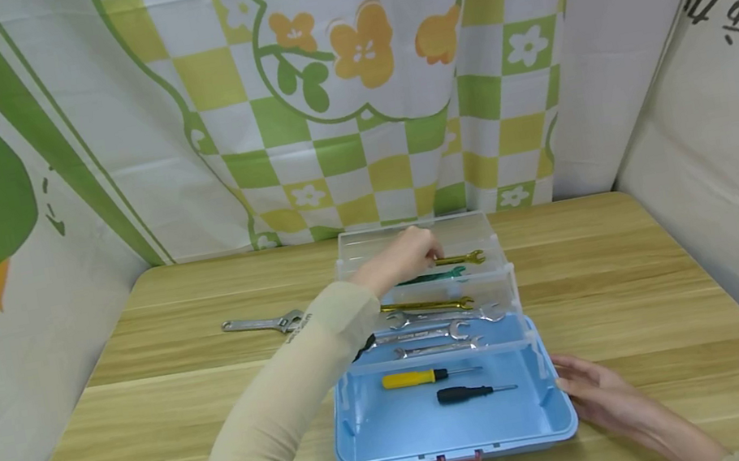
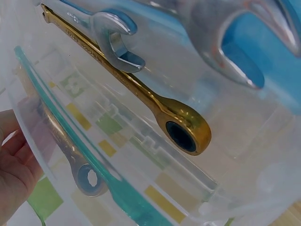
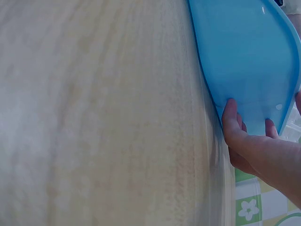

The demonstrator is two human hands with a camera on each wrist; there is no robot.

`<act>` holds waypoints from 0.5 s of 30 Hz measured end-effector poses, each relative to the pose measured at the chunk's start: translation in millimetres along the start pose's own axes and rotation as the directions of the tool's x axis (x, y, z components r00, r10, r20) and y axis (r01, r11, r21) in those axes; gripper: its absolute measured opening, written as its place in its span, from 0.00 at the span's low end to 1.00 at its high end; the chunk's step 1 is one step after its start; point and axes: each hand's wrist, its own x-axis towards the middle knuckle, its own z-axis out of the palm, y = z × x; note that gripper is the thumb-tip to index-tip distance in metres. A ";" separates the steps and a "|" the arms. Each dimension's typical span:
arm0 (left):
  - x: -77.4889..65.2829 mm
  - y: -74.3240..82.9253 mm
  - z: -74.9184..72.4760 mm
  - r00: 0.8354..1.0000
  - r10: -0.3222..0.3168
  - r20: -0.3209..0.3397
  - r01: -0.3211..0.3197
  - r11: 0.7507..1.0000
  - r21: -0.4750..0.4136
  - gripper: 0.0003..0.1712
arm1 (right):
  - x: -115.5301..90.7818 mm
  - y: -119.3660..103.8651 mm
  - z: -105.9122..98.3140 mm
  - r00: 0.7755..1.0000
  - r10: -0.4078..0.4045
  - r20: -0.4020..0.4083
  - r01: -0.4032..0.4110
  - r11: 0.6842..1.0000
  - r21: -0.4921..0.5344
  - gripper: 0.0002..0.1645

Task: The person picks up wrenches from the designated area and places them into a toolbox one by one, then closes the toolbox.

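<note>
My left hand reaches over the top clear tray and pinches a gold wrench, whose open end sticks out to the right. In the left wrist view the fingers show behind the clear tray wall, beside a gold ratchet wrench seen through the plastic. A teal wrench lies just nearer. My right hand rests on the right side of the blue toolbox, fingers extended against its wall.
Clear trays hold another gold wrench and several silver wrenches. A yellow screwdriver and a black screwdriver lie in the box bottom. An adjustable wrench lies on the wooden table, left of the box. Curtains surround the table.
</note>
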 end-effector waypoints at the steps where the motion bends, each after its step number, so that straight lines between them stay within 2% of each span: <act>1: 0.3 -0.2 0.1 1.000 -0.001 0.001 0.001 1.000 -0.003 0.13 | -0.1 -0.1 -0.1 1.000 -0.001 0.000 0.001 1.000 0.001 0.41; 7: 2.2 -1.1 1.3 1.000 -0.018 0.014 0.018 1.000 -0.013 0.12 | -0.5 0.1 -0.2 1.000 -0.004 0.002 0.004 1.000 0.003 0.41; 15: 3.0 -0.2 1.5 0.999 -0.038 0.023 0.038 0.999 0.018 0.12 | -0.2 0.6 -0.3 1.000 -0.014 0.010 0.014 1.000 -0.001 0.41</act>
